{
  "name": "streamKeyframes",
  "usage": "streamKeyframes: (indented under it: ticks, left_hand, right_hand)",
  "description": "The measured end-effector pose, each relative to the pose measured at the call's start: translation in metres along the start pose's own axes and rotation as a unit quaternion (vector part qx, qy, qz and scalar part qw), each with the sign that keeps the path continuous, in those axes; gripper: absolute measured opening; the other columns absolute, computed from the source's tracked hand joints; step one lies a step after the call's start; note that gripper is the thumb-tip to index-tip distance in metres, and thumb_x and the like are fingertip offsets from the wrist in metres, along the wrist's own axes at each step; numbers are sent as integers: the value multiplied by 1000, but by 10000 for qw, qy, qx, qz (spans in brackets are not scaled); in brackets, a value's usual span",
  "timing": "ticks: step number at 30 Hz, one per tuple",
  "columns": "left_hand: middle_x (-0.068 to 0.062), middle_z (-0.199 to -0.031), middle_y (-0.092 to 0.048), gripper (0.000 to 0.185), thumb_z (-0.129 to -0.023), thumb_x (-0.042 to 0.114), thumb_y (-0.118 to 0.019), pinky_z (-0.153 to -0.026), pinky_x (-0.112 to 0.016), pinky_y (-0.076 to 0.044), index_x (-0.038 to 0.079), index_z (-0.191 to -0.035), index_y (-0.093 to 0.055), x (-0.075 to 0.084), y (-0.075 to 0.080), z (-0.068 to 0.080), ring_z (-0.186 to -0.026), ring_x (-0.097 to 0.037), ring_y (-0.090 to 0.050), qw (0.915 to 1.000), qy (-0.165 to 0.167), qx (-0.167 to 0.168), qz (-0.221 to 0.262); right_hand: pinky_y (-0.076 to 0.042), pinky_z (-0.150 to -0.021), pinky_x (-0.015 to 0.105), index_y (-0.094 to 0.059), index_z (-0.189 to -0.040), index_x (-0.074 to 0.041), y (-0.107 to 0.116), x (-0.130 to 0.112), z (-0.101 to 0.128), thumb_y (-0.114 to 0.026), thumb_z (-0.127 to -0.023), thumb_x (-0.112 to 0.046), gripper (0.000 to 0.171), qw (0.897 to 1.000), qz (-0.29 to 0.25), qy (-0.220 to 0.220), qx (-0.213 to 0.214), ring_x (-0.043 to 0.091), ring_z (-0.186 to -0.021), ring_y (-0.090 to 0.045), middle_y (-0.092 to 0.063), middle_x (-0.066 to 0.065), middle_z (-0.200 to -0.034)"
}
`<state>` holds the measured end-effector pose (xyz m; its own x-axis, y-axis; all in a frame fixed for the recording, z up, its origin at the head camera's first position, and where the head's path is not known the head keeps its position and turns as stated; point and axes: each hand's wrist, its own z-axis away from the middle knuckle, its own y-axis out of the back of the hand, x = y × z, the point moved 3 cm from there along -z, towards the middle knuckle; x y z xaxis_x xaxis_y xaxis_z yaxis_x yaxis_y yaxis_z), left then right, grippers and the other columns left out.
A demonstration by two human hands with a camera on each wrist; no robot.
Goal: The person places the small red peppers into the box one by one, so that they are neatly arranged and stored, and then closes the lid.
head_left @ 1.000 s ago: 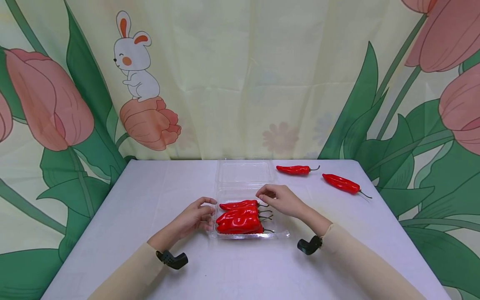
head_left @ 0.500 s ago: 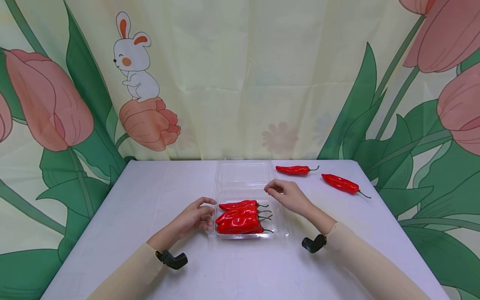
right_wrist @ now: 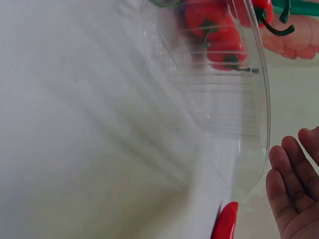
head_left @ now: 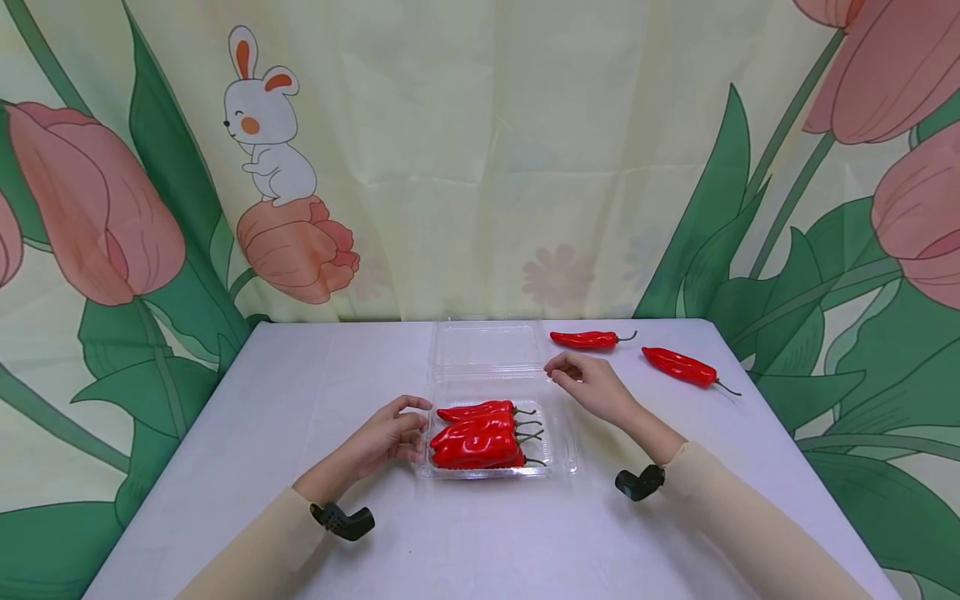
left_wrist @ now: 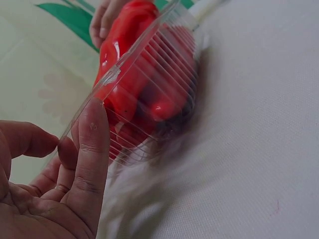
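Observation:
A clear plastic clamshell box [head_left: 558, 458] lies with its lid [head_left: 487, 346] folded back on the white table. Several red chili peppers [head_left: 476, 450] are side by side in its base, green stems pointing right. The left hand [head_left: 393, 433] pinches the box's left rim; in the left wrist view, fingertips [left_wrist: 92, 127] lie along the clear edge. Above the box's right side, near the lid hinge, hovers the right hand [head_left: 592, 390], holding nothing, its fingers loosely bent. Just beyond it is a loose red chili pepper [head_left: 583, 340].
Another loose chili pepper [head_left: 681, 367] lies farther right, its stem toward the table's right side. A flowered curtain [head_left: 450, 167] hangs behind the table's back edge. Each wrist carries a small black camera.
The right hand has moved right and back, from over the peppers in the box toward the loose ones. The left hand stays at the box's rim.

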<state>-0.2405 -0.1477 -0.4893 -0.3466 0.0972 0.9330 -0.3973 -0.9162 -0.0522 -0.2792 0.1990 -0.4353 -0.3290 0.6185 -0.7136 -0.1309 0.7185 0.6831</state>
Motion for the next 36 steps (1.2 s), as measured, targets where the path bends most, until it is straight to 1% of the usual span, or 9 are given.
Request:
streamKeyframes:
  ticks: [12,20,25,29,36]
  left_hand:
    - [-12,-92,-57,44,-93,19,-57,-66,-31,-58,10,-133,-39,-1,-2,0,-66,-18,-58,9999,21,102,-28]
    - [-12,-94,-57,45,-93,19,-57,-66,-31,-58,9,-133,-38,-1,-1,1,-66,-18,-58,10000,-37,74,-52]
    - [-11,-91,-56,45,-93,18,-57,-65,-31,-58,9,-133,-37,0,-1,1,-65,-18,-58,10000,-61,36,-33]
    - [-11,-92,-56,45,-93,18,-57,-66,-31,-58,10,-132,-38,0,-1,2,-65,-18,-58,10000,-54,44,-28]
    - [-11,-90,-57,44,-93,18,-57,-66,-31,-58,11,-132,-38,0,0,2,-65,-18,-58,10000,-16,89,-5]
  right_hand:
    - [-56,-80,33,-65,-113,-11,16,22,11,-60,-93,-20,22,9988,222,-427,72,19,-92,-62,-67,1,-105]
    - [-55,-82,38,-64,-114,-11,24,38,16,-58,-93,-20,24,9975,390,-593,33,22,-96,-61,-67,2,-107]
    - [-55,-83,40,-62,-119,-10,34,49,19,-59,-93,-19,27,9962,482,-707,137,26,-100,-60,-65,7,-112]
    - [-55,-85,44,-59,-122,-12,44,60,22,-60,-93,-21,30,9937,566,-920,298,29,-105,-58,-62,11,-118]
    - [-55,-86,46,-58,-122,-14,57,78,26,-60,-93,-19,30,9891,704,-1205,470,32,-108,-56,-60,13,-121]
